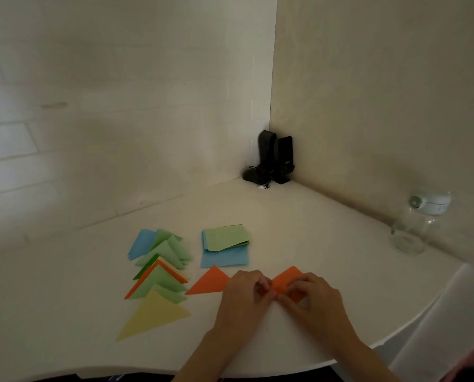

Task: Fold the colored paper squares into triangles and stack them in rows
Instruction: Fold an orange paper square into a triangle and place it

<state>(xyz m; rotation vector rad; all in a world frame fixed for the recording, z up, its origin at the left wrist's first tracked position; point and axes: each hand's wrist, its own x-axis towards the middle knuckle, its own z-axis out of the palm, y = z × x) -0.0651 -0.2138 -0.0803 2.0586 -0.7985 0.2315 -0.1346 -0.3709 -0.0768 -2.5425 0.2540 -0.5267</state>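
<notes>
You're mid-fold at lower centre; left hand [244, 288] and right hand [310, 295] fingers pinch the orange paper [285, 279]; next, I judge, crease it flat, then add it beside the orange triangle [209, 282].

The middle of the orange paper [284, 282] lay hidden beneath both hands' fingers [263, 285]. The clear bottle [412, 227] was blurred. The bench [65, 326] ran off the bottom edge.
</notes>
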